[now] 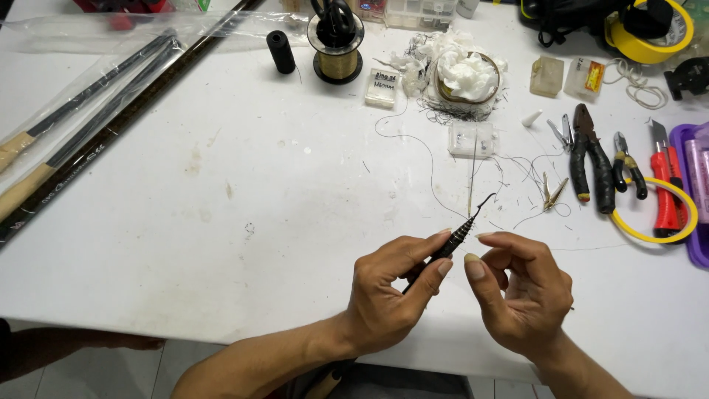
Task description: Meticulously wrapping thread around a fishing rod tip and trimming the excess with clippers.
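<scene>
Black rod tip: thin, ribbed, with a small hooked end; its lower part hides behind the fingers.
Left hand: fingers pinch the rod tip.
Right hand: fingers curled close beside it; a held thread is too thin to make out.

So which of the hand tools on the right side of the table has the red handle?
The utility knife, lying farthest right beside the purple tray. The large pliers and the small pliers to its left both have black grips.

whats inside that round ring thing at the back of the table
The brass-coloured ring holds crumpled white tissue, with dark thread scraps tangled around its base. Whatever lies beneath the tissue is covered.
</scene>
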